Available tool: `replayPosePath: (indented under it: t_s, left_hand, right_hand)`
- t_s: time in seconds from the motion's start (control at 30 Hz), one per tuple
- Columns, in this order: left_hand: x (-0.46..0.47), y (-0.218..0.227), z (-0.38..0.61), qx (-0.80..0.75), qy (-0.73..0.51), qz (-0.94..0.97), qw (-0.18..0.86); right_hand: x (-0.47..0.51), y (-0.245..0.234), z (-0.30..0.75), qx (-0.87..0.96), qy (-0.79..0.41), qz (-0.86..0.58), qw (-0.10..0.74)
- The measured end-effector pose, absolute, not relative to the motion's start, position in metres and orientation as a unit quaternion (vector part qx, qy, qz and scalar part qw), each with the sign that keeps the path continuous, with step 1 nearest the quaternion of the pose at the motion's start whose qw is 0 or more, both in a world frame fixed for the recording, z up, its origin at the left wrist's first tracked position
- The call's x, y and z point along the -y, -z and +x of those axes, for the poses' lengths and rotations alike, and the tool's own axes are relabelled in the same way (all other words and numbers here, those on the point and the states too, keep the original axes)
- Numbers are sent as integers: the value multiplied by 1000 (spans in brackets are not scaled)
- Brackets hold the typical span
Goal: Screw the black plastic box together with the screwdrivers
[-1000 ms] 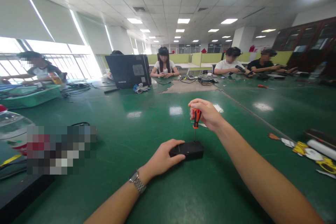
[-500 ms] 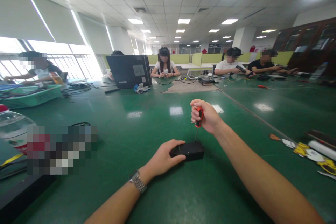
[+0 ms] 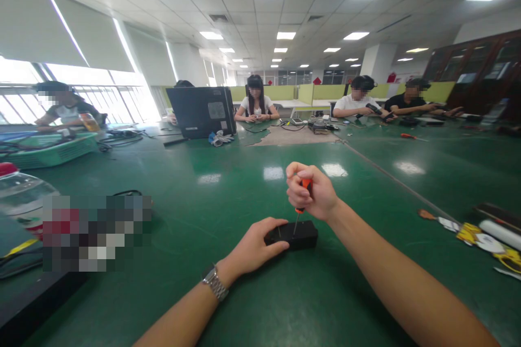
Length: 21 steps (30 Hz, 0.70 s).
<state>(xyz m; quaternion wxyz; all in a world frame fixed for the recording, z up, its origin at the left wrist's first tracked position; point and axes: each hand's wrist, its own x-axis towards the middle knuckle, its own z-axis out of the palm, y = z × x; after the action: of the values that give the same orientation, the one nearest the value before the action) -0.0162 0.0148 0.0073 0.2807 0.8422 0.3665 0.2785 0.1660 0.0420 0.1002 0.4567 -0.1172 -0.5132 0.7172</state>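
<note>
1. I had the left hand (image 3: 253,246) gripping the left end of the black box (image 3: 304,236), thumb on the near side, fingers across the far edge.
2. The box lay flat on the green bench (image 3: 171,184), between my forearms.
3. I had the right hand (image 3: 315,195) closed around the screwdriver (image 3: 307,185), its shaft slanting down to the box's top, near the left thumb.
4. Across the bench I saw gloves (image 3: 221,139) just beside a computer case (image 3: 202,111).
5. A bottle (image 3: 24,198) stood at far left.
</note>
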Motion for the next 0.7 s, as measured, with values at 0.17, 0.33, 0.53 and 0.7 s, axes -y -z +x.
replayPosePath:
  t_s: [0.17, 0.33, 0.53, 0.7]
  left_hand:
    - [-15, -7, -16, -365, -277, 844, 278]
    - [-15, -7, -16, -362, -279, 846, 276]
    - [-18, -5, -18, -352, -291, 849, 266]
    - [-28, 1, -21, -367, -319, 839, 245]
  right_hand:
    - [-41, -101, 166, 534, -708, -107, 450]
    - [-40, -99, 164, 545, -700, -103, 450]
    - [-41, -96, 159, 537, -671, -139, 492]
    - [-46, -95, 159, 542, -616, -223, 525]
